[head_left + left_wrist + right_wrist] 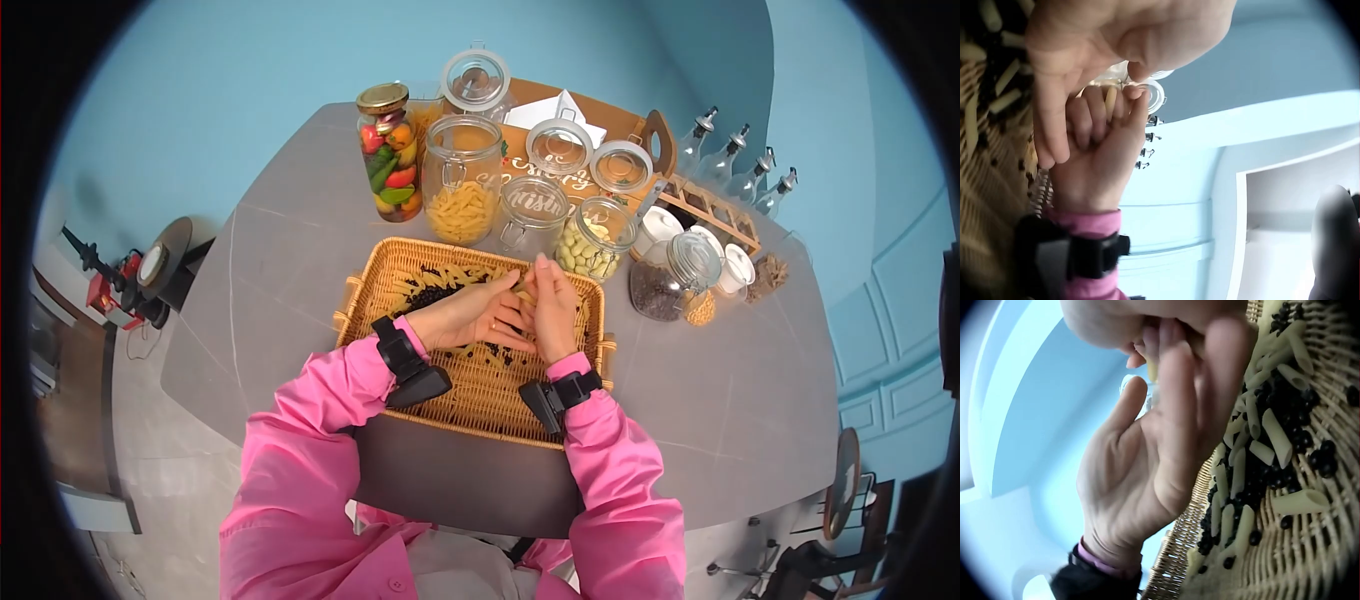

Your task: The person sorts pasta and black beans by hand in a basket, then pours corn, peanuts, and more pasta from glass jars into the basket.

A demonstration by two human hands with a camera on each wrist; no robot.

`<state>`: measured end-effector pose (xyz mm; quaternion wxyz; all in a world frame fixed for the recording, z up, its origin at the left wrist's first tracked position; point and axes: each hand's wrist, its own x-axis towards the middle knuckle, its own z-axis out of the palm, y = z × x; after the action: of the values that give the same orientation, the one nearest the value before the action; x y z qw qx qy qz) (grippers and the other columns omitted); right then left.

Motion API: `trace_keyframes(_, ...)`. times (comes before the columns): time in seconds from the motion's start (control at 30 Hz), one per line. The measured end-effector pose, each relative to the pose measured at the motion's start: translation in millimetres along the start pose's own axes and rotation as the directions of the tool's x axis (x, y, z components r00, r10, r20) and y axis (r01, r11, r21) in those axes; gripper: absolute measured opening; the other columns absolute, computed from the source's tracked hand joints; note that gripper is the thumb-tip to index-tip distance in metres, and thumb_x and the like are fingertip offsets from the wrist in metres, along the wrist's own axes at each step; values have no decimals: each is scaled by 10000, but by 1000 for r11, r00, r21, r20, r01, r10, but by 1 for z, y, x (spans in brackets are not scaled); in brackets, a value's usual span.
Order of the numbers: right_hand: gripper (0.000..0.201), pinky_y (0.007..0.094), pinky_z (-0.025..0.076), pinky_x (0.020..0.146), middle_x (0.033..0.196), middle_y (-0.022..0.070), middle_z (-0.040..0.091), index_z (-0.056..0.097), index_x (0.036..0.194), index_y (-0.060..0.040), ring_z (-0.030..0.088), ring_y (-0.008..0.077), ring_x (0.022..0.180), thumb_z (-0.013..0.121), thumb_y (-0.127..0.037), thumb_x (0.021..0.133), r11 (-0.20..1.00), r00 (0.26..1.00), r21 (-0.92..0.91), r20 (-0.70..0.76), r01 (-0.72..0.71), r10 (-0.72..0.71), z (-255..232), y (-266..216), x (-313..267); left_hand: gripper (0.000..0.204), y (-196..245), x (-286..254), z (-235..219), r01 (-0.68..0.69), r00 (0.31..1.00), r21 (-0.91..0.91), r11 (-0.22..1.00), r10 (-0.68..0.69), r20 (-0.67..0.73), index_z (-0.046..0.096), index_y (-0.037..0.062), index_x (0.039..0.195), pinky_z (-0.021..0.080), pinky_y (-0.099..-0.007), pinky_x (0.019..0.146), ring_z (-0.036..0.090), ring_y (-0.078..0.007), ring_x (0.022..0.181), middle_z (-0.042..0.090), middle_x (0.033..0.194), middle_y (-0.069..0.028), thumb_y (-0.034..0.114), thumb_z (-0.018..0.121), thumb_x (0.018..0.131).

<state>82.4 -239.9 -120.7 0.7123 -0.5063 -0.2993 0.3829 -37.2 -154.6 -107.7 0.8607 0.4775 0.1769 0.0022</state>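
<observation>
Left hand (pixel 465 314): fingers loosely extended, beside the right
Right hand (pixel 553 315): fingers curled around a penne piece (pixel 1110 101)
Penne: above the wicker basket (pixel 480 410); likely light, stiff, brittle; pinch mid-tube
Basket: loose pasta (pixel 1277 439), black beans (pixel 1324 459)

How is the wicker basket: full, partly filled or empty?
Partly filled: pasta tubes and small black pieces lie in the basket; its near side shows bare weave.
</observation>
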Motion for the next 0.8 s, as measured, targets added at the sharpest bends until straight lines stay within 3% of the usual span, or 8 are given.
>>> trace_keyframes(0.07,312,259,370,619,684,34,466,486,766,-14,422,143,644,474,-255,964,924,974,-309,91,226,-208,4,3,-3,670,-6,5,0,86,996,-134,987,-80,50,454,-31,1218,462,-379,951,578,-247,1067,581,1131,-175,542,213,968)
trace_keyframes(0.17,289,299,395,648,712,97,475,493,793,15,458,210,663,482,-226,953,796,944,-509,219,327,-248,8,5,-8,619,-19,10,-9,9,1000,-218,976,-11,-9,456,25,1235,452,-375,953,579,-235,1052,581,1138,-144,526,201,976)
trace_keyframes(0.33,280,318,399,660,749,127,463,504,808,28,467,255,675,472,-212,949,740,912,-536,287,407,-293,8,4,-7,513,-37,24,-33,18,1000,-256,967,-23,-19,476,91,1222,438,-380,962,564,-199,1065,567,1172,-97,470,214,995)
trace_keyframes(0.4,276,317,402,661,750,114,465,525,816,26,471,242,677,464,-208,951,746,913,-533,302,400,-273,7,2,-8,442,-66,47,-69,0,816,-535,845,309,489,492,104,1178,443,-376,954,567,-179,1039,574,1132,-70,423,242,1005)
trace_keyframes(0.43,276,317,402,661,750,114,465,525,816,26,471,242,677,464,-208,951,742,912,-537,311,401,-268,7,2,-8,442,-54,37,-51,-7,814,-542,840,320,485,492,104,1178,443,-376,954,567,-179,1039,574,1132,-70,423,242,1005)
trace_keyframes(0.5,264,307,407,664,753,100,478,553,833,17,486,220,685,461,-200,950,815,939,-490,295,308,-177,6,2,-8,382,-32,17,-18,-51,998,-364,930,37,-44,501,108,1126,453,-370,941,577,-163,987,582,1065,-44,375,253,1012)
trace_keyframes(0.7,304,234,434,674,777,39,539,587,882,17,517,110,708,438,-236,963,767,903,-496,346,407,-255,9,-7,-13,332,-28,14,-18,-82,996,-367,926,68,-51,491,115,1128,452,-374,945,571,-153,973,578,1035,-22,315,250,1017)
trace_keyframes(0.8,221,277,443,693,825,89,547,602,917,11,553,185,740,466,-162,939,805,917,-463,319,372,-240,11,-9,-15,312,-27,13,-17,-109,994,-396,912,103,-36,490,118,1135,450,-386,946,566,-149,975,577,1031,-18,291,260,1015)
